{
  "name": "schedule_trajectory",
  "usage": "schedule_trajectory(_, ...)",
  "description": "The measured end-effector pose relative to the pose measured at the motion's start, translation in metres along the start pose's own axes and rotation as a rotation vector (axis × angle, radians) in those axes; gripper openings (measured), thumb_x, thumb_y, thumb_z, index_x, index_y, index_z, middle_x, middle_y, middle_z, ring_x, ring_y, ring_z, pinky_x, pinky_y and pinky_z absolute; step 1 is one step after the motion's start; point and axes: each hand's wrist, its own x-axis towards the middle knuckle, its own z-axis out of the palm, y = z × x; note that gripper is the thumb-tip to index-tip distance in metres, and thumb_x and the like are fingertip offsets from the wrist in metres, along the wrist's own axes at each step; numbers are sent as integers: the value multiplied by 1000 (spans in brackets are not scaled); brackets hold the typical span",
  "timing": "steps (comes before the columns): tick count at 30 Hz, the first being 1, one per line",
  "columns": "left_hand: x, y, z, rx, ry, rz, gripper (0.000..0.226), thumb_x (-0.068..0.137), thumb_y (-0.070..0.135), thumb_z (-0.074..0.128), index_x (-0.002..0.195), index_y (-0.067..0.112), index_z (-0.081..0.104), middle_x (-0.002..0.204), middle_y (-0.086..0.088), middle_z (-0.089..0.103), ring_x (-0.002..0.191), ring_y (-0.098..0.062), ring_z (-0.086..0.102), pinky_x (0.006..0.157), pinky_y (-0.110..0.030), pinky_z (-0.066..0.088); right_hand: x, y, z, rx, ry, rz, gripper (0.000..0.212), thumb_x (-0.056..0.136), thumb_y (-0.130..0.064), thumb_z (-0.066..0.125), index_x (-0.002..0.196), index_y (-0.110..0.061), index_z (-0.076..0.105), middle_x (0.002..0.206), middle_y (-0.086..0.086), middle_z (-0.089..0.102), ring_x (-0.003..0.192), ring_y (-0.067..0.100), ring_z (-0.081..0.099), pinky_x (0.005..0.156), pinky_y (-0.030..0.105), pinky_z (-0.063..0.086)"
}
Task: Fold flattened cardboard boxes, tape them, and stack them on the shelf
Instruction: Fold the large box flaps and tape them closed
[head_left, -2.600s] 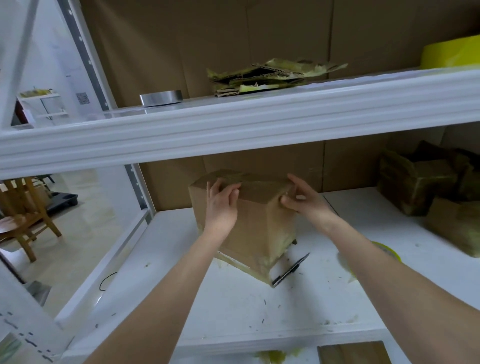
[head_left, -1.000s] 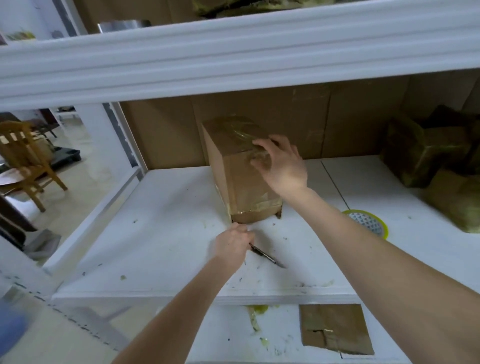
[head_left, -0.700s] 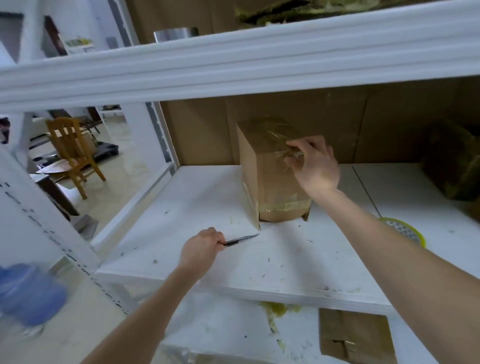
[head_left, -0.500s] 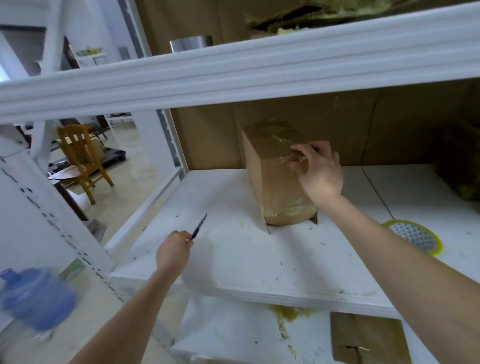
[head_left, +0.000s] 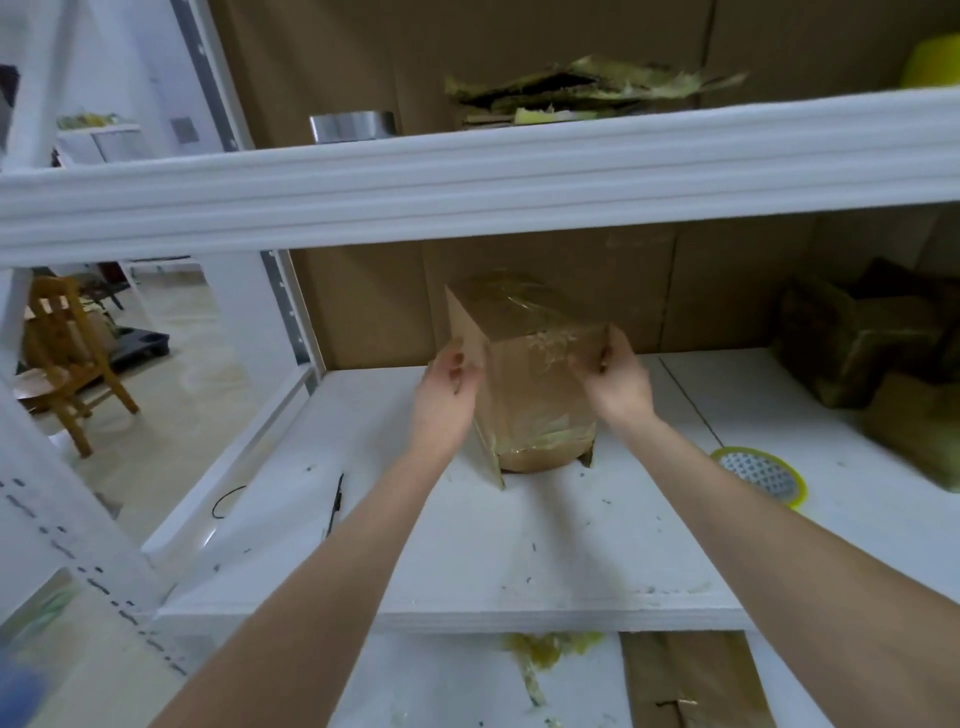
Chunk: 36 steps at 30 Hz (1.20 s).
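Left hand (head_left: 447, 384) is curling against taped box (head_left: 530, 374) left face, right hand (head_left: 618, 374) is pinching its upper right edge. Box is standing upright on shelf (head_left: 519, 571). Taping looks done; stacking is next and needs a level two-handed lift.

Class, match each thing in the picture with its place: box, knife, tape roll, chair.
Things:
1 box
2 knife
3 tape roll
4 chair

Places:
A on the upper shelf
B on the floor, left of the rack
C between the left hand and the right hand
D lying on the middle shelf, left of the left arm

Pairs: 1-C, 2-D, 3-A, 4-B
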Motion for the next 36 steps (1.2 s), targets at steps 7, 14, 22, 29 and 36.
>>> schedule_trajectory(7,4,23,23,141,-10,132,69,82,53,63,142,32,37,141,-2,45,123,-23,50,97,-30,40,-26,-2,-15,-139,108,-107,69,86,-54,61,146,-29,34,116,1,66,107,29,62,84,35,47)
schedule_trajectory(14,3,24,33,448,83,231,70,73,60,68,132,28,48,121,-8,50,94,-30,61,75,-33,48,-30,3,-19,-312,115,-124,77,84,-62,58,150,-35,26,116,6,65,106,30,61,75,33,46)
schedule_trajectory(22,-6,26,39,462,85,249,56,86,44,64,136,27,46,127,-13,46,94,-33,63,80,-37,50,-29,14,-15,-256,137,-129,63,95,-42,54,150,-41,23,125,3,59,110,29,59,78,35,48)
schedule_trajectory(29,-12,46,58,760,354,576,66,66,3,74,129,8,55,135,-20,49,122,-42,49,96,-50,45,-36,60,-35,-415,-7,-100,49,94,-33,54,141,-29,41,123,3,58,116,27,47,93,38,43)
schedule_trajectory(36,-5,47,87,891,220,671,58,66,24,83,120,12,64,120,-10,64,110,-32,60,102,-51,40,-40,106,-67,-653,-70,-47,57,92,-39,55,143,-22,36,140,6,41,131,27,33,106,37,34)
